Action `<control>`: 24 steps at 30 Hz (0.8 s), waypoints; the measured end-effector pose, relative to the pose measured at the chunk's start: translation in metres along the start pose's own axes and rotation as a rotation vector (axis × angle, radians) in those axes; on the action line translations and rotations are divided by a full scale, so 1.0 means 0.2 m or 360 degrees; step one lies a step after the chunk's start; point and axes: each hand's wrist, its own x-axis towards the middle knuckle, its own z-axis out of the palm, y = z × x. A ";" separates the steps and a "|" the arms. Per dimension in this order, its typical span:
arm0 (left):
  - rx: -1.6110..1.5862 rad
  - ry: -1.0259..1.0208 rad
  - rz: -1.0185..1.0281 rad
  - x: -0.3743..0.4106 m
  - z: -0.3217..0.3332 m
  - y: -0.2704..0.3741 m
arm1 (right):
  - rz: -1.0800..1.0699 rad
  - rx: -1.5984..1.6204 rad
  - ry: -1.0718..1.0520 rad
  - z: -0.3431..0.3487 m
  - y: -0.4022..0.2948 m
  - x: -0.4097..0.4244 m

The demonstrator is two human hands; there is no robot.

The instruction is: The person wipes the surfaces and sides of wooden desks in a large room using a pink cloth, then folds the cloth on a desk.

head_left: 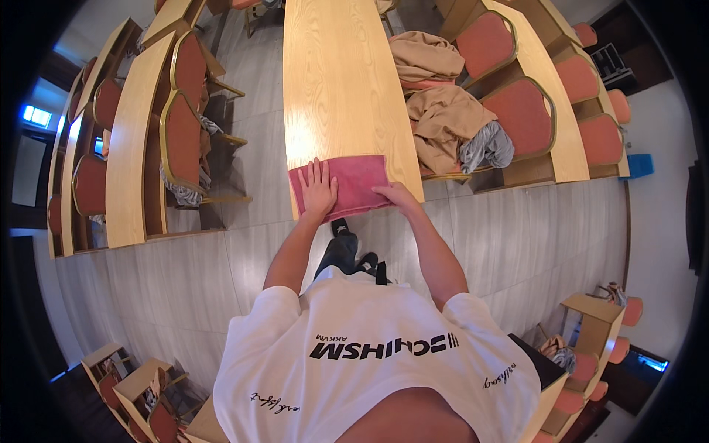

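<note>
A pink cloth, folded with layered edges at the front, lies across the near end of a long wood-grain table. My left hand rests flat on the cloth's left part, fingers apart. At the cloth's right edge is my right hand, its thumb over the top and its other fingers curled mostly out of sight. The near edge of the cloth reaches the table's front end.
Red-padded chairs line another table on the left. To the right, brown cloths and a grey cloth are heaped on chair seats beside the table. Grey floor surrounds my feet.
</note>
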 end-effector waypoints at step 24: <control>0.0040 -0.0083 0.0033 -0.09 -0.07 0.04 | -0.1114 -0.2030 0.0694 0.31 0.19 0.05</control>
